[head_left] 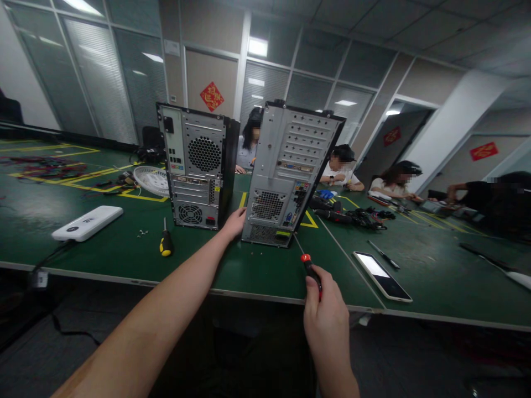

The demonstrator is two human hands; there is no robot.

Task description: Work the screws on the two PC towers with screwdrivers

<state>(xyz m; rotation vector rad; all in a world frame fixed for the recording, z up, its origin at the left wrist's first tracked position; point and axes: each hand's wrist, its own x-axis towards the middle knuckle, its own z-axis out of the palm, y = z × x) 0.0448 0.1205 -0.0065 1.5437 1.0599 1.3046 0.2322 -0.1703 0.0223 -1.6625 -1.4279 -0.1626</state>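
While the right hand (327, 307) curls its fingers tight round the red driver (311, 272), the left hand (234, 223) sits by the tall case (271, 168) on the desk (249, 276), and I can't tell its hold; a driver slip could scratch the case

Left side of green table (456, 296): white power bank (89, 223) lying flat, dark cable (53, 255) at its near end; farther back, a white basket (149, 180) and a loose spread of red and dark wires (50, 168). Right side: phone (384, 279) face up, slim pen-like tool (384, 255) just beside it, black cables (367, 219) heaped beyond. Co-worker in white (353, 182) across the table; red diamond poster (212, 96) behind.
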